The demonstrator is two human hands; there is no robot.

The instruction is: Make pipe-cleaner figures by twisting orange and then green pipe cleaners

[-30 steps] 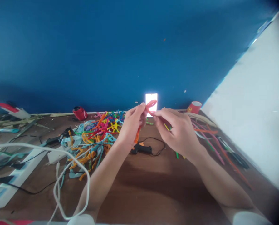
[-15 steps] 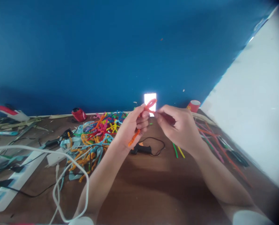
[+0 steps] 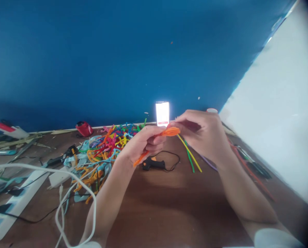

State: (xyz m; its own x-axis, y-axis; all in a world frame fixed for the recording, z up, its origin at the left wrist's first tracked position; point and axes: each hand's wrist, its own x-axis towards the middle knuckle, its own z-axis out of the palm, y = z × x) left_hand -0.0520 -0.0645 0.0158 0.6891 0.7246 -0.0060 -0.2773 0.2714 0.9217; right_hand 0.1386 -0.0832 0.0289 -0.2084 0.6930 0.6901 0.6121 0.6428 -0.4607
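An orange pipe cleaner (image 3: 172, 131), bent into a narrow loop, pokes out past the thumb of my left hand (image 3: 149, 139). That hand is closed around it, and its tail comes out below the fingers near the wrist. My right hand (image 3: 202, 132) is in a pinch at the loop's upper edge, its fingertips against the orange pipe cleaner. Behind the hands a phone (image 3: 162, 113) with a bright screen leans upright against the wall. Under my left hand lies a black glue gun (image 3: 154, 163) with an orange trigger.
A heap of coloured pipe cleaners (image 3: 107, 148) lies to the left. Green and yellow pipe cleaners (image 3: 191, 155) lie below my right hand. A power strip (image 3: 19, 203) and a looping white cable (image 3: 94, 206) are at left. A red can (image 3: 84, 128) stands by the blue wall.
The loop has tipped from pointing up to lying nearly level, pointing right. Both hands have drawn closer together at the loop, and the view has shifted slightly.
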